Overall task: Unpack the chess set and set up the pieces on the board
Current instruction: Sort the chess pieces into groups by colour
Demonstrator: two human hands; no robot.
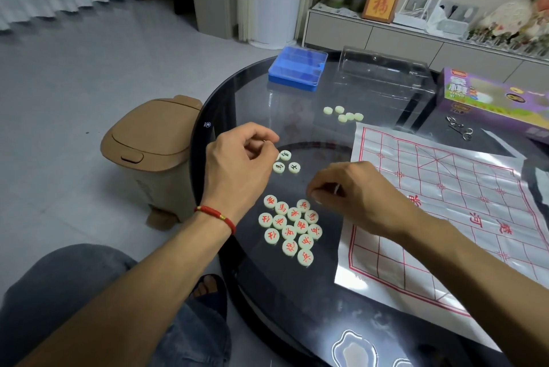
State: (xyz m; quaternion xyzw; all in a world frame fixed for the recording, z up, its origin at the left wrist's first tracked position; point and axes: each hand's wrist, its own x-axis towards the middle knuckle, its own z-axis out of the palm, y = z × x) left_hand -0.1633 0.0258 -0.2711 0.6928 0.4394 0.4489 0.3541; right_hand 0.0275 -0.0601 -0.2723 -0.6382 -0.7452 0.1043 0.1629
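Note:
Several cream pieces with red characters (289, 228) lie clustered on the dark glass table (297, 292). Three black-lettered pieces (287, 162) sit just beyond them. A few blank-side pieces (343, 113) lie farther back. The paper board (445, 212) with red lines is spread flat to the right. My left hand (240, 161) has curled fingers beside the black pieces, pinching something small, likely a piece. My right hand (353, 191) hovers over the red cluster's far edge, its fingertips pinching a pale piece seen edge-on.
A blue plastic case (297, 68) and a clear plastic tray (383, 75) stand at the table's back. The purple set box (490, 99) and a metal puzzle (460, 129) lie at the right. A brown bin (148, 152) stands left of the table.

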